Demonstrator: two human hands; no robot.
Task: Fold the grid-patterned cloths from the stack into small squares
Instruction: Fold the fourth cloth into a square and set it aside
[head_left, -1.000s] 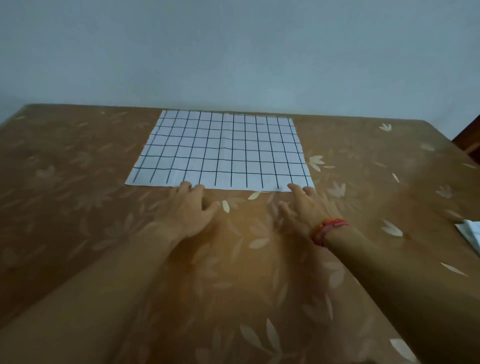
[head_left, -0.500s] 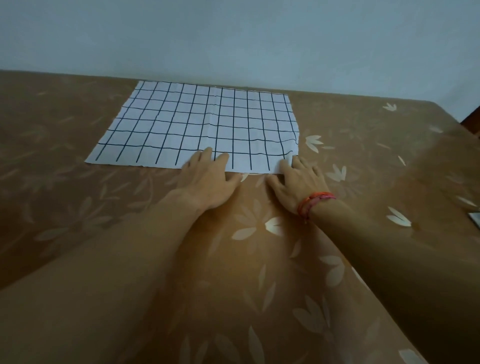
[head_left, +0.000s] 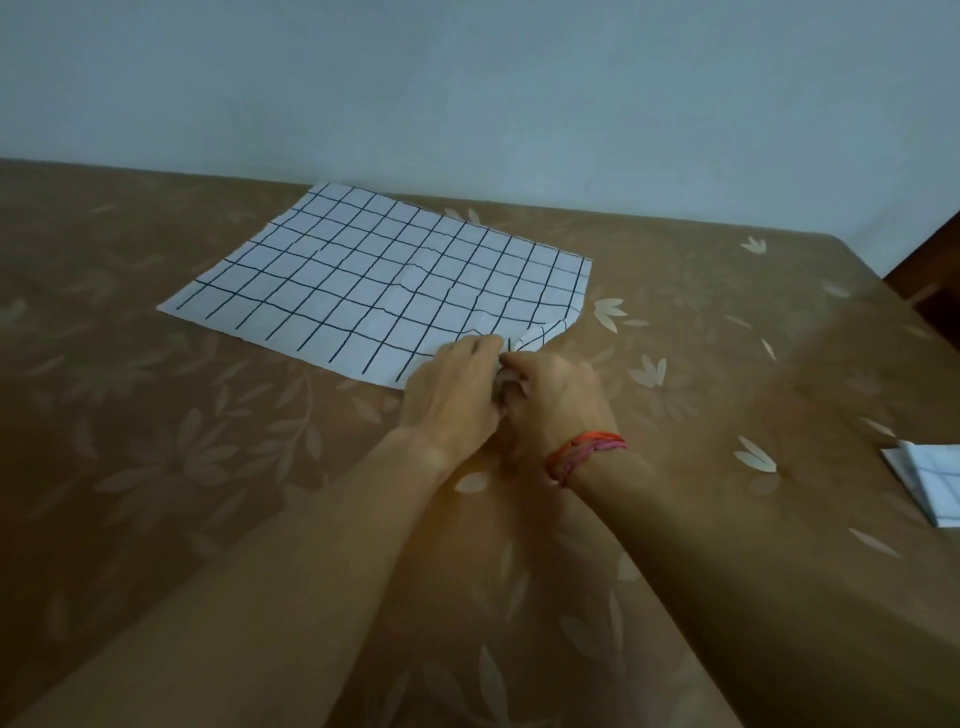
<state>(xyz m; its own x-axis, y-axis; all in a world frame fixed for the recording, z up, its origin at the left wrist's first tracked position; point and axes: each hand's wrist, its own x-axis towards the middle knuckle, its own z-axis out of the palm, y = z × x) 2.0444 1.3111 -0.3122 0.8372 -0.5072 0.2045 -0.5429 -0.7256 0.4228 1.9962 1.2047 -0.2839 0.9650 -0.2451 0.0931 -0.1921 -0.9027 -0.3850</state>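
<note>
Left hand (head_left: 452, 400) and right hand (head_left: 558, 400) both pinch grid cloth (head_left: 363, 280) by its lifted corner mid-frame; sheet stretches toward upper left.

The floral table (head_left: 156, 467) bears a spread grid cloth (head_left: 363, 280) and a folded cloth (head_left: 930, 483).

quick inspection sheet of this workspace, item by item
surface: table under a brown flower-print cover
job's things: grid cloth spread out, near right corner lifted; folded cloths at the right edge, partly out of frame
clutter: nothing seen
grippers: left hand and right hand meet at that corner, fingers curled, seeming to pinch it; red bracelet on the right wrist
cables: nothing seen
surroundings: pale wall behind; dark wooden furniture at far right
</note>
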